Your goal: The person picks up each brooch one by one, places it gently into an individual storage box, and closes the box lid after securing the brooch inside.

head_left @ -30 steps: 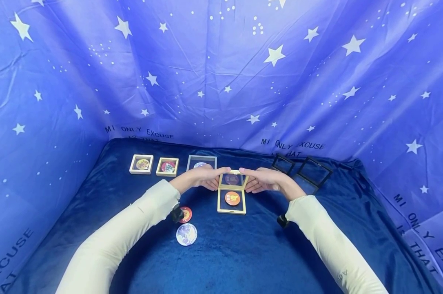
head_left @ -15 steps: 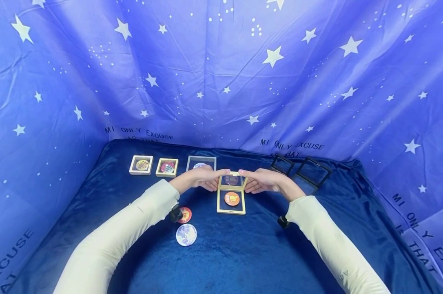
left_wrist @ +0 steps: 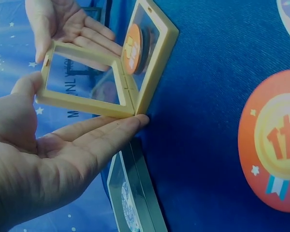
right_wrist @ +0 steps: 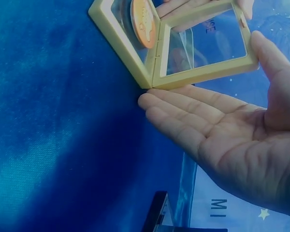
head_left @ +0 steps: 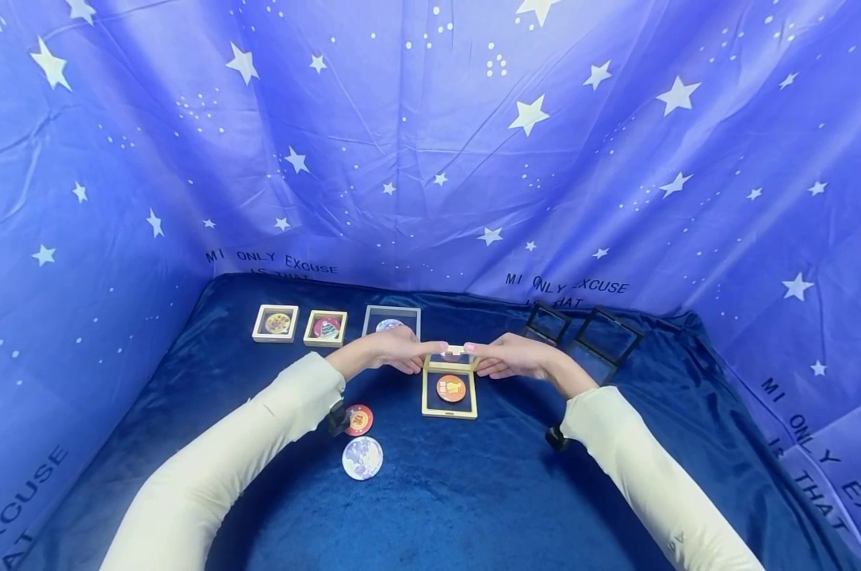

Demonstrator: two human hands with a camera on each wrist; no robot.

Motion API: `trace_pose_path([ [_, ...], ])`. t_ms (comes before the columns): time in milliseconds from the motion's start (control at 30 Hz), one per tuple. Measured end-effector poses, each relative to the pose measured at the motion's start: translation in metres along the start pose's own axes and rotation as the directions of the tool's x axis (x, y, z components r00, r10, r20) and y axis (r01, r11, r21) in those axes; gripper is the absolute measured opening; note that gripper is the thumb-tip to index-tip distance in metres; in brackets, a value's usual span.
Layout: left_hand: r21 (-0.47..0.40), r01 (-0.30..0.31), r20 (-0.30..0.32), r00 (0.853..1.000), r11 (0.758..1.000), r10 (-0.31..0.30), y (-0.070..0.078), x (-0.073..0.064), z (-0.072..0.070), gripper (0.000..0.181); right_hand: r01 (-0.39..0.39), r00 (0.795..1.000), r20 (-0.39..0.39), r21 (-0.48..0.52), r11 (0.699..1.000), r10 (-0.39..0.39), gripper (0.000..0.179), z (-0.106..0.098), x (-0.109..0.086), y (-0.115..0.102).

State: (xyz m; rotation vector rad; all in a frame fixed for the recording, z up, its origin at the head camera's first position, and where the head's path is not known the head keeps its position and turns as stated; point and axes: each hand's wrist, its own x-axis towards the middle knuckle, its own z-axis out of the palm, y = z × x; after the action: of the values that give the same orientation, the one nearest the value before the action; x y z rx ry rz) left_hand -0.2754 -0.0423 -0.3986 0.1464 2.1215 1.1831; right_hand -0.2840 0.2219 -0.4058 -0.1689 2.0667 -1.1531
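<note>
A yellow-edged display case [head_left: 449, 414] stands hinged open at mid-table. An orange round badge [head_left: 450, 388] with a yellow thumbs-up design sits in its lower half, against the clear film. The lid [left_wrist: 82, 105], a yellow frame with a clear window, tilts up from the hinge on the far side. My left hand [head_left: 393, 350] presses its thumb on the lid's outer edge, straight fingers alongside the hinge. Mirroring it, my right hand [head_left: 514, 356] has its thumb at the same edge, with extended fingers [right_wrist: 183, 113] along the other side near the hinge.
Two small cases with badges, a white one [head_left: 276, 340] and a cream one [head_left: 325, 342], stand back left. A grey case [head_left: 418, 317] is partly behind my left hand. Black frames [head_left: 604, 339] lie back right. A red badge [head_left: 360, 420] and a purple-white badge [head_left: 362, 458] lie front left.
Both thumbs have tipped the lid from leaning back to more upright, toward the lower half. Its window looks narrower in the head view. The badge and lower half stay in place.
</note>
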Motion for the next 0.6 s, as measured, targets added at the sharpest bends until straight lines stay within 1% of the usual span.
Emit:
trace_pose_path([
  [200, 0.074, -0.052, 0.026, 0.998, 0.996, 0.050, -0.0028, 0.0003, -0.0012, 0.069, 0.030, 0.999, -0.017, -0.054, 0.998, -0.031, 0.061, 0.0021, -0.0028, 0.0021],
  [367, 0.138, -0.112, 0.033, 0.994, 0.984, 0.108, -0.0045, -0.0012, -0.0012, 0.059, 0.050, 0.998, -0.026, -0.099, 0.994, -0.053, 0.060, 0.0046, -0.0050, 0.0024],
  [500, 0.211, -0.170, 0.040, 0.986, 0.963, 0.165, -0.0062, -0.0021, -0.0012, 0.054, 0.069, 0.997, -0.031, -0.138, 0.988, -0.074, 0.054, 0.0057, -0.0070, 0.0012],
  [600, 0.279, -0.211, 0.054, 0.977, 0.937, 0.204, -0.0068, -0.0026, -0.0009, 0.053, 0.084, 0.995, -0.045, -0.184, 0.979, -0.094, 0.052, 0.0062, -0.0082, 0.0013],
])
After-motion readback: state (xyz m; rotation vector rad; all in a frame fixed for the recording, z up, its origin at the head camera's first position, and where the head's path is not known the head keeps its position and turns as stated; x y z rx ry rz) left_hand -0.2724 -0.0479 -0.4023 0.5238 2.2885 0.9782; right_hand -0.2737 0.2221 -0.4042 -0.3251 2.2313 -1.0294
